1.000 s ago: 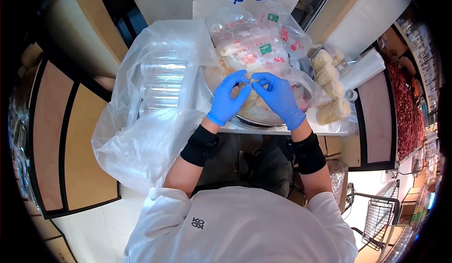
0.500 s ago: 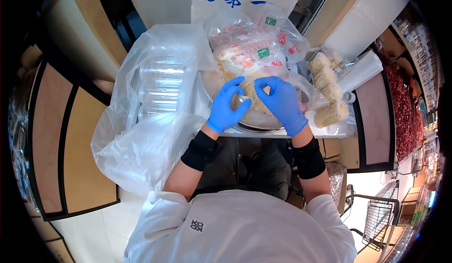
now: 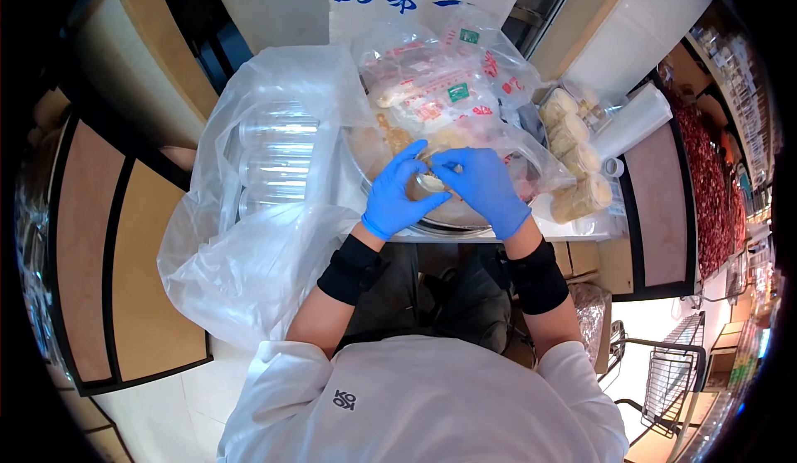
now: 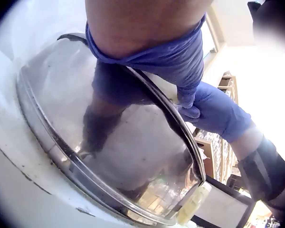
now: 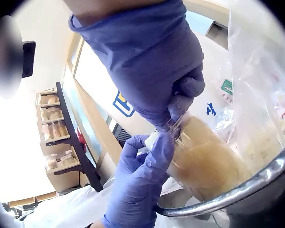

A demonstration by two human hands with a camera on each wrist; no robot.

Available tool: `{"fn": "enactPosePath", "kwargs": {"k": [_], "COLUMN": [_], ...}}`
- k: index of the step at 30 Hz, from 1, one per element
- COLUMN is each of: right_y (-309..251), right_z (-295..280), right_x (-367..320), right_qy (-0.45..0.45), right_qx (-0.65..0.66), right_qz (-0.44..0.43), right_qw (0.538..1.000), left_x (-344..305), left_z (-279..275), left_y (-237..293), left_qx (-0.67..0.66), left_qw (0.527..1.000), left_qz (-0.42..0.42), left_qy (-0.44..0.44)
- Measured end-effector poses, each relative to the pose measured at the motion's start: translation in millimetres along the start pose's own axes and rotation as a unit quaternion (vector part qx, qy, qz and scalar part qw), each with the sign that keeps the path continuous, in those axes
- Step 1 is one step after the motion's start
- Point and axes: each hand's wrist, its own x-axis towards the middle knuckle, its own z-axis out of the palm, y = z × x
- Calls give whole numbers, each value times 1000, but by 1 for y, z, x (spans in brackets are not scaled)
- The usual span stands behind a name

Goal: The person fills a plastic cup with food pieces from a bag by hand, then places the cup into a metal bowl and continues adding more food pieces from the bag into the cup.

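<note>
Both hands wear blue gloves and meet over a round metal basin. Between thumb and fingers, my left hand holds a small whitish piece, also seen as a pale patch in the head view. My right hand has its fingertips together right at that piece, and thin translucent strands show beneath them in the right wrist view; exactly what it pinches I cannot tell. Inside the basin lies a pale amber, stringy dried mass. In the left wrist view the basin's wall hides the piece.
Clear plastic bags with red print cover the basin's far part. To the left, stacked clear containers sit in a large plastic bag. At the right stand jars of pale yellow contents and a white roll.
Half a second ago the hands were apart; my right hand has since come left to the piece at my left hand. Both hands are slightly lower in view than one second ago.
</note>
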Motion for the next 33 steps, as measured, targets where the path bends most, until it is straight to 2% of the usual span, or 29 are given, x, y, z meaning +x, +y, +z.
{"fn": "enactPosePath", "kwargs": {"k": [1,2,4,5,7,8,10,11,13,14,16,17,19,20,22,23,24,25,26,28,29,30,31,32,33], "right_y": [-3,1,7,8,1,7,26,38,70,85,113,125,132,131,122,130,147,147,149,133,152,187,207,200,185], "right_z": [-1,1,8,5,-10,-17,-35,-44,-52,-51,-43,-36,-22,-17,-6,4,18,25,27,25,33,50,60,56,47], "right_x": [0,0,2,0,-7,-10,-16,-19,-24,-25,-27,-27,-15,-7,11,16,20,25,31,41,46,49,51,51,53], "right_qy": [-17,-15,108,107,190,189,169,169,51,51,76,79,10,11,-127,-127,-38,53,53,-49,-51,-67,-82,-83,-143], "right_qx": [-72,-72,-10,-10,34,33,6,3,-116,-117,-181,-180,-270,-269,-311,-310,-262,-210,-210,-269,-269,-117,39,39,-42], "right_qz": [2,3,-89,-91,56,56,71,71,79,80,-50,-46,27,28,136,137,41,-57,-56,1,3,-5,-11,-11,7], "right_qw": [997,997,990,990,980,980,983,983,989,989,979,979,963,963,932,932,963,975,975,962,962,991,996,996,989], "left_x": [-1,0,0,1,3,5,12,17,24,26,27,26,25,24,21,21,21,22,24,24,24,24,23,22,22], "left_z": [1,2,1,1,-1,-1,-3,-6,-10,-10,-12,-11,-10,-9,-8,-7,-7,-8,-9,-9,-9,-9,-9,-9,-9], "left_y": [0,-2,-1,0,1,0,-1,-1,-2,-3,-6,-8,-13,-15,-16,-16,-16,-15,-13,-10,-10,-10,-10,-11,-11], "left_qx": [-1,3,7,13,20,31,38,72,104,117,128,115,102,121,140,140,140,140,113,85,77,69,69,68,67], "left_qw": [1000,1000,1000,999,999,999,999,997,994,993,991,993,994,992,990,990,989,989,993,996,996,997,997,996,996], "left_qz": [1,-6,-14,-17,-19,-10,1,-8,-16,-14,-9,-22,-32,-7,17,18,19,20,-3,-28,-33,-37,-39,-46,-52], "left_qy": [-2,10,26,27,32,31,31,1,-29,-29,-32,-34,-36,-18,-2,16,35,34,27,19,20,21,20,18,17]}}
